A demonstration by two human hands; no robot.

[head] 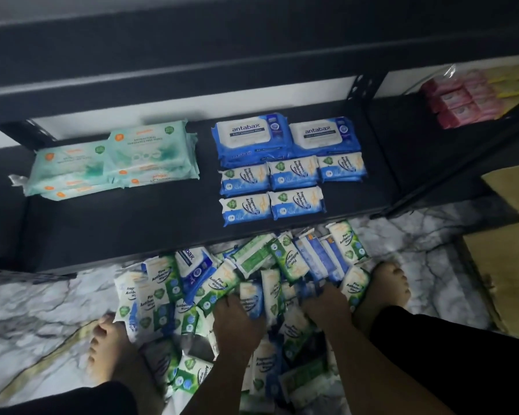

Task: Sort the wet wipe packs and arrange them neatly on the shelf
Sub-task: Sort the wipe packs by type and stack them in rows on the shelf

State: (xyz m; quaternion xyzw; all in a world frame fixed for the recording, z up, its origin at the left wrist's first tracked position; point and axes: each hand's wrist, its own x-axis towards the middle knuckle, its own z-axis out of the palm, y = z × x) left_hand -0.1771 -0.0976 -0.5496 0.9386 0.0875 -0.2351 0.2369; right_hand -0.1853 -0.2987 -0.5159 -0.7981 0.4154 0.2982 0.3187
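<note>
A loose pile of small green and blue wipe packs (192, 295) lies on the marble floor in front of the black shelf (117, 232). My left hand (237, 324) reaches down into the pile, its fingers curled over a blue-and-white pack (251, 298). My right hand (324, 308) digs in beside it, fingers closed among several blue packs (315, 283). On the shelf board, mint green packs (117, 163) are stacked at the left. Large blue Antabax packs (253, 136) sit at the middle, with two rows of small blue packs (294, 187) in front of them.
My bare feet flank the pile, the left foot (108, 348) and the right foot (384, 290). Pink packs (462, 100) fill the neighbouring shelf bay at the far right. Cardboard (504, 265) lies on the floor at the right. A shelf post (357, 91) divides the bays.
</note>
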